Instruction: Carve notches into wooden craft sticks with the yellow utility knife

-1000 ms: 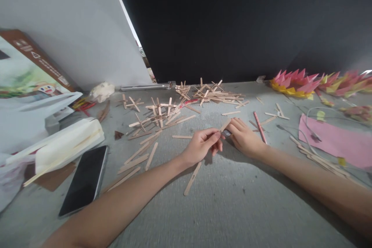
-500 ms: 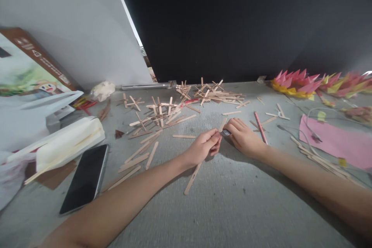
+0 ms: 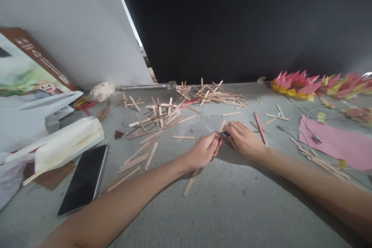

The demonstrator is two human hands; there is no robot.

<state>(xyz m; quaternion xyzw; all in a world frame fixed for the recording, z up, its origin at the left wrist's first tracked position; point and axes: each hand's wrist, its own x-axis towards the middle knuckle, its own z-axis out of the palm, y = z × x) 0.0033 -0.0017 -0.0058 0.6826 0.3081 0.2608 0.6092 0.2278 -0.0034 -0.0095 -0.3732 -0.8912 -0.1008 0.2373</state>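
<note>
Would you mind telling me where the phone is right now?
In the head view, the phone lies at the left on the grey surface, between the white paper packet and the person's left forearm.

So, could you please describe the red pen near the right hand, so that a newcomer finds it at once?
Start from the black panel and come down to the grey table. Find the person's right hand; the pen lies just beyond its wrist. Its red colour sets it apart from the plain wooden sticks beside it.
</note>
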